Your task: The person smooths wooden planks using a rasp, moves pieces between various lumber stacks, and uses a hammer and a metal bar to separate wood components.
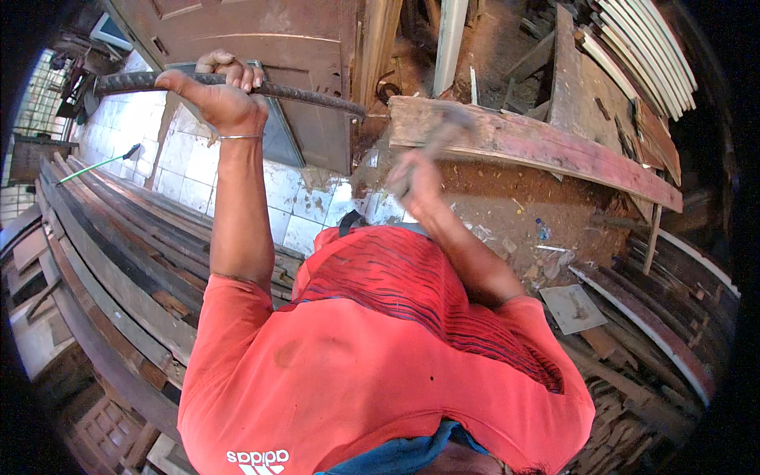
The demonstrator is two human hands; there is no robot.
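Observation:
My left hand (222, 99) is raised and wrapped round a long dark ribbed steel bar (309, 95). The bar's far tip reaches close to the left end of a worn reddish wooden plank (546, 145). A thin nail-like piece (378, 116) shows between tip and plank; whether the bar touches it I cannot tell. My right hand (416, 180) grips a hammer (438, 138), smeared by motion, its head over the plank's left end.
A brown panelled door (261, 39) stands beyond the bar. Long boards (119, 245) lie stacked at left, near a green stick (99, 166) and white floor tiles (190, 162). More timber (649, 317) lies at right. Litter and a small plastic bottle (543, 229) are on the dirt floor.

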